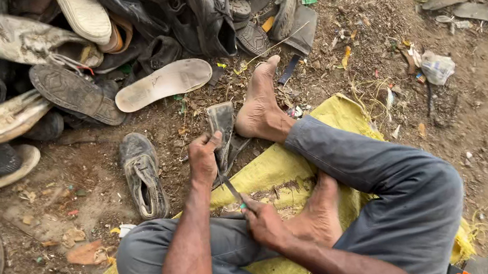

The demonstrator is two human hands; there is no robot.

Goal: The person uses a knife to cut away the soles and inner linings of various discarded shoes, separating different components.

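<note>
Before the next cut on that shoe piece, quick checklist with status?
1. Left hand grips the dark shoe piece: ok, fingers wrapped round its lower part.
2. Right hand holds the knife: ok, closed round the handle, blade angled up toward the piece.
3. Blade on the piece: cannot tell, the contact spot is hidden behind the left hand.
4. Left fingers out of the blade's line: not ok, the blade runs right beside that hand.
5. Bare foot away from the work: not ok, it lies against the piece's right side.
6. Yellow sack under the legs: ok, spread flat on the dirt.
</note>
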